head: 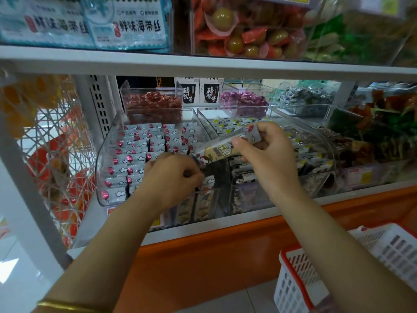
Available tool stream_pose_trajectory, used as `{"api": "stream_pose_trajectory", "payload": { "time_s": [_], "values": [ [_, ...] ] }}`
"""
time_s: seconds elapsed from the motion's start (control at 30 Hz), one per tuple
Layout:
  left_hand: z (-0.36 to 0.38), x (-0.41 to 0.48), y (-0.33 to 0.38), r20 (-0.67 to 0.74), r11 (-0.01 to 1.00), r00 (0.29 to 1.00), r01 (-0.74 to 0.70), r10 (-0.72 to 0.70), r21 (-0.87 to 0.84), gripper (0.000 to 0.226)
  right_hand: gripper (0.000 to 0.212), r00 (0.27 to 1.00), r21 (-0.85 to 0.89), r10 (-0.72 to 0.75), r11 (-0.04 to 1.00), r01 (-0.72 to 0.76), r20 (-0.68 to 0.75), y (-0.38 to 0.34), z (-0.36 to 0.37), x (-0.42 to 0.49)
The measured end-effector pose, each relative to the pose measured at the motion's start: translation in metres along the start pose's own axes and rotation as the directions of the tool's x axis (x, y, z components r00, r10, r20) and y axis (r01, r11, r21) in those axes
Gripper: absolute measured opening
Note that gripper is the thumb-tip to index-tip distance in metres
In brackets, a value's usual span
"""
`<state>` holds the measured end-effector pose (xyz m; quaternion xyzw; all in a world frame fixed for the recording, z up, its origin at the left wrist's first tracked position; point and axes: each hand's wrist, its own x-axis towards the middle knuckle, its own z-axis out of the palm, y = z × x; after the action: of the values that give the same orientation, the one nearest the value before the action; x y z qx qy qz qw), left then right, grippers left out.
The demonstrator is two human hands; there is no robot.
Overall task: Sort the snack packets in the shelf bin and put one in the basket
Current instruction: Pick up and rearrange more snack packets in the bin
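In the head view, your right hand point(270, 159) is raised over the clear plastic shelf bin point(100, 163). Its fingers point(266, 132) and thumb pinch one long snack packet, yellow-brown with a cartoon figure and silver ends point(222, 151). This packet lies tilted in the air, its lower end toward your left hand point(171, 177) and its upper end hidden inside the right fingers.

Your left hand reaches down into the front part of the same bin, back of the hand up. Its fingers are curled downward among the packets. I cannot tell whether they hold anything, because the fingertips are hidden.

Inside the bin, to the left of your hands, the silver-white packets with red balloons and clouds point(133, 154) stand in close rows. Just beside it on the right is a second clear bin with black-and-white packets point(313, 160).

The white plastic basket with a red rim point(291, 281) stands low at the right, under your right forearm, well apart from the bin. What is inside it is hidden from here.

A thin gold bracelet point(67, 307) is on your left wrist.
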<state>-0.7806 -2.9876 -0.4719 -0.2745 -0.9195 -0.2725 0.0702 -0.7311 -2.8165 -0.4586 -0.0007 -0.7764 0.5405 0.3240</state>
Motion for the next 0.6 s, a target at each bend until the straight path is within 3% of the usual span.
{"api": "stream_pose_trajectory", "payload": {
  "time_s": [0.13, 0.3, 0.47, 0.6],
  "values": [
    [-0.007, -0.002, -0.004, 0.102, 0.992, 0.994, -0.022, 0.035, -0.122, 0.017, 0.016, 0.986, -0.177, -0.152, 0.971, 0.161, 0.061, -0.008, 0.003, 0.006],
    [-0.01, -0.002, -0.005, 0.155, 0.985, 0.985, -0.05, 0.076, -0.167, 0.02, 0.032, 0.935, -0.399, -0.201, 0.863, 0.311, 0.294, -0.01, 0.017, 0.019],
    [-0.014, -0.004, -0.006, 0.166, 0.987, 0.983, -0.056, 0.08, -0.149, 0.015, 0.038, 0.832, -0.63, -0.172, 0.577, 0.519, 0.527, -0.002, 0.027, 0.022],
    [-0.018, -0.005, -0.011, 0.145, 0.999, 0.989, -0.034, 0.035, -0.005, 0.017, 0.027, 0.716, -0.645, -0.076, 0.377, 0.665, 0.694, 0.003, 0.026, 0.02]
  ]
}}
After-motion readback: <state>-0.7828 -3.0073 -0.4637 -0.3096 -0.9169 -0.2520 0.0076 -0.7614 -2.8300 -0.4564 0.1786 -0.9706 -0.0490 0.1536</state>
